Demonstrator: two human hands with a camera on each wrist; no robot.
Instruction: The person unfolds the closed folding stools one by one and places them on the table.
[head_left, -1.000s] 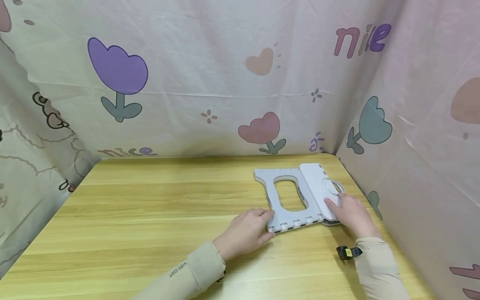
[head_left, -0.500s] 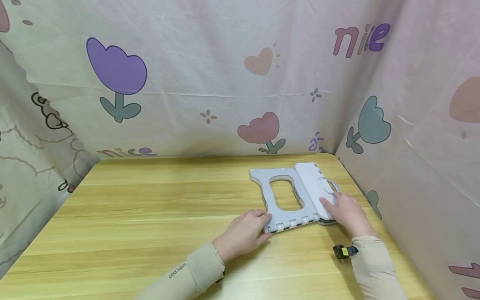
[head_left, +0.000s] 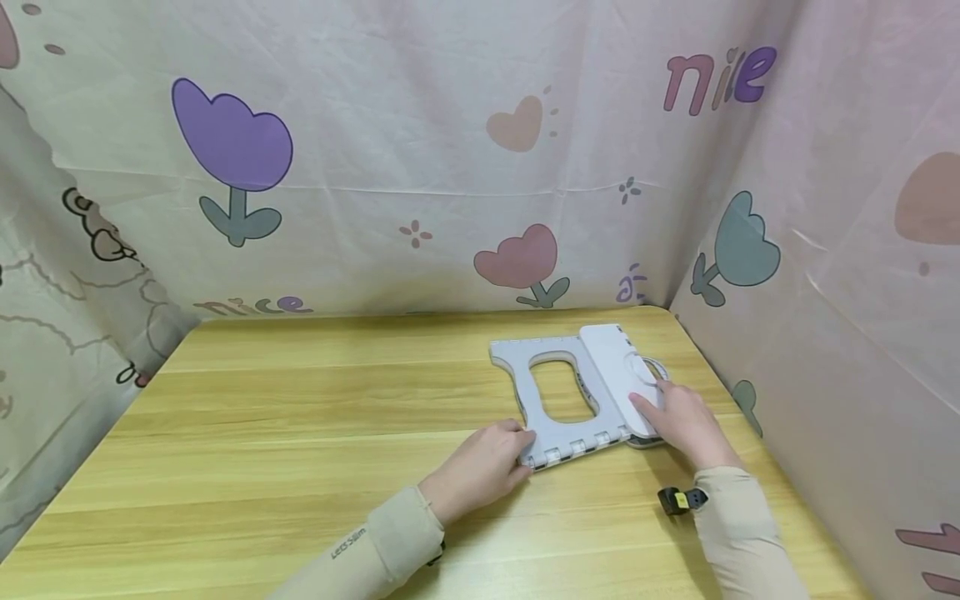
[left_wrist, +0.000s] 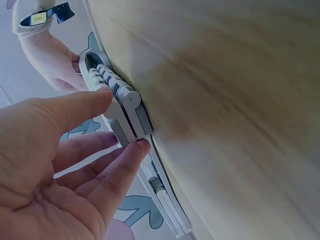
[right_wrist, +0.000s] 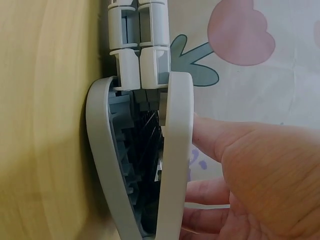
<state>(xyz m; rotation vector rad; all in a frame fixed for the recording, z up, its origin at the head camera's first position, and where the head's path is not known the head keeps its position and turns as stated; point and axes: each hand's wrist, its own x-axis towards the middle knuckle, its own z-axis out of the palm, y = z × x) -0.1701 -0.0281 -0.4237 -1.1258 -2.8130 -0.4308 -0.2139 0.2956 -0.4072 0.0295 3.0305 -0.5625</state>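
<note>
A folded plastic step stool [head_left: 562, 435] lies flat on the table toward the right, light grey with a big oval opening in its leg panel. Its white top panel [head_left: 606, 358] forms the right end, and a thin carry handle [head_left: 657, 367] juts out there. My left hand [head_left: 477, 468] pinches the near left corner, thumb on one side and fingers on the other, as the left wrist view confirms. At the other end my right hand [head_left: 692, 427] grips the white panel, thumb on top. In the right wrist view, hinge knuckles [right_wrist: 140, 65] and a dark gap show between two panels.
The wood-grain table [head_left: 300, 433] extends to the left and in front of the stool. Patterned cloth [head_left: 360, 150] hangs along the back and both sides. A black strap device [head_left: 681, 500] with a yellow label sits at my right wrist.
The stool has slid a little to the left across the table, and both hands have moved along with it. Their holds look the same.
</note>
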